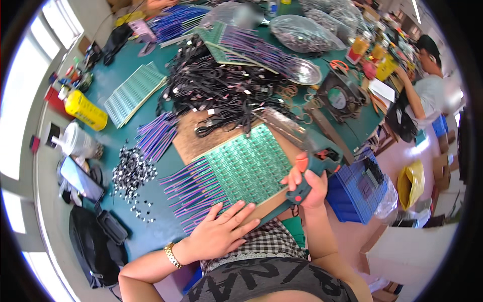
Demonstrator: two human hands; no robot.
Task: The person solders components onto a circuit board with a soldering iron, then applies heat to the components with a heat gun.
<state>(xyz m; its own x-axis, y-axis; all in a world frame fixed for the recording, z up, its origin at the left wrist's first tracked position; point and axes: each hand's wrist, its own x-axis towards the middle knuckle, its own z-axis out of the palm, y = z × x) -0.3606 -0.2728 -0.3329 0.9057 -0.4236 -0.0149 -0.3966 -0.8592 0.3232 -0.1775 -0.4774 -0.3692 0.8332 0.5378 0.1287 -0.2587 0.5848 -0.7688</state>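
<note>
My left hand lies flat with fingers spread, over the near ends of purple and blue wires and the near edge of a green circuit board panel. The wires stick out in a row from the panel's left side. Under the panel is a brown wooden board. At the panel's right side my right hand is closed round the handle of a dark green glue gun with an orange trigger. A foil-covered strip lies beside the gun; the nozzle cannot be made out.
Black cables are heaped beyond the board. Small black and silver parts and loose wires lie left, near more panels and a yellow bottle. A small fan and blue crate are right. Another person works far right.
</note>
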